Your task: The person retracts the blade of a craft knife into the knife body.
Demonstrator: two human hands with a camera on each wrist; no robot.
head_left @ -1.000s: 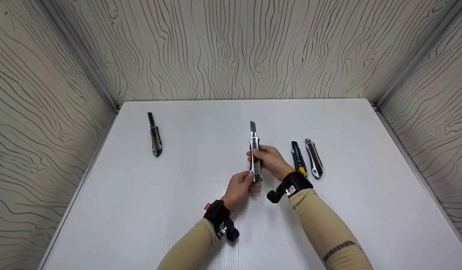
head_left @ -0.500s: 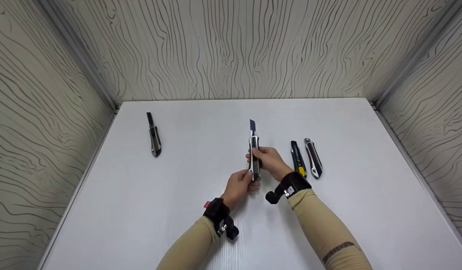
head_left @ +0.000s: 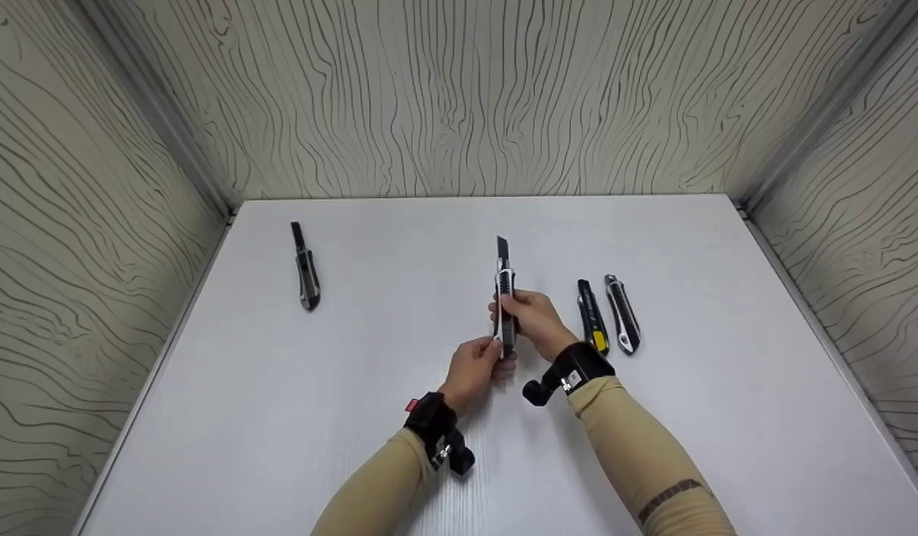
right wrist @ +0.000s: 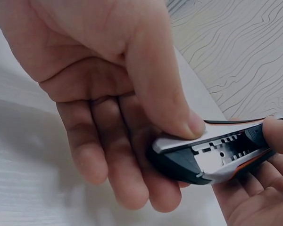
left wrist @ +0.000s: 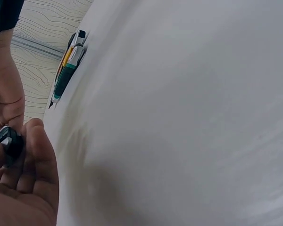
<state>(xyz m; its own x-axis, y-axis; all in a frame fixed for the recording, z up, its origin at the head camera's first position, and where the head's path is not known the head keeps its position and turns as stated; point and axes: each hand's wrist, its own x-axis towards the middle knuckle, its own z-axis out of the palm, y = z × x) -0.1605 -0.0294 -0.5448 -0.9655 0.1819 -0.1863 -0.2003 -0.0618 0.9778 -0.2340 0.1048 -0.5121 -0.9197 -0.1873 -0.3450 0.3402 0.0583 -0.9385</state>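
Note:
A silver-and-black utility knife [head_left: 506,281] is held up in both hands at mid-table, its blade [head_left: 502,248] out and pointing away from me. My left hand [head_left: 470,372] pinches the butt end between thumb and fingers. Higher up the handle, my right hand [head_left: 539,318] grips the body, its thumb on the slotted face. In the right wrist view the knife's black butt [right wrist: 174,162] sits under the left thumb, with orange trim along the handle; the blade is outside that view. The left wrist view catches only the dark butt end [left wrist: 12,145].
Right of the hands, a dark utility knife with a yellow end [head_left: 593,316] and a silver-and-black one [head_left: 623,314] lie side by side. Another knife [head_left: 307,268] lies far left, its dark tip pointing away. Wood-patterned walls [head_left: 459,97] stand around the white table [head_left: 369,447].
Almost nothing differs. The right wrist has shifted slightly left, and the knife has turned a little in the hands; both keep hold of it.

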